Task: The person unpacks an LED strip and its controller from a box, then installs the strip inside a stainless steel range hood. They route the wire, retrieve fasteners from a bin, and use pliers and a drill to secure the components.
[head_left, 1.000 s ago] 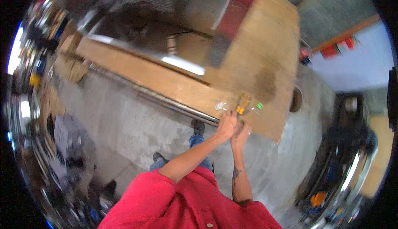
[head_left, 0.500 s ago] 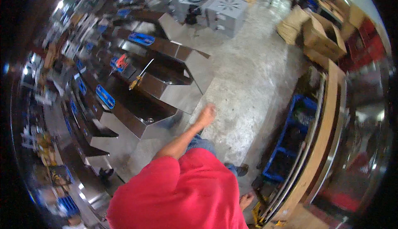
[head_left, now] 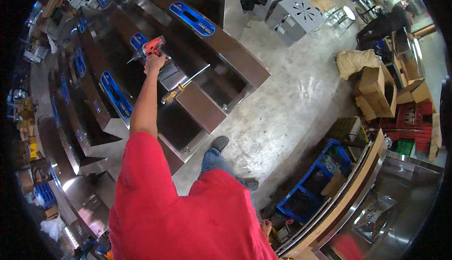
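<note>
At the end of my outstretched left arm, my left hand (head_left: 154,64) is closed round the grip of a red and black cordless drill (head_left: 153,47), whose bit points left. The drill is over a row of long dark sheet-metal casings (head_left: 235,52) with blue labels; whether it still rests on them I cannot tell. Close to my left wrist is a grey metal piece (head_left: 172,75). A yellow-handled screwdriver (head_left: 171,94) with a long shaft lies across the casings. My right hand (head_left: 266,227) hangs low beside my red shirt, its fingers mostly hidden.
Concrete floor (head_left: 268,123) runs along the right of the casings. Grey metal boxes (head_left: 295,20) stand ahead. To the right are a blue crate (head_left: 313,180), cardboard boxes (head_left: 375,90) and a cream sack (head_left: 356,63). A stainless-steel unit (head_left: 400,203) sits behind long boards.
My left hand has swung left from above the floor to the drill and taken hold of it. The view has shifted closer to the casings.
</note>
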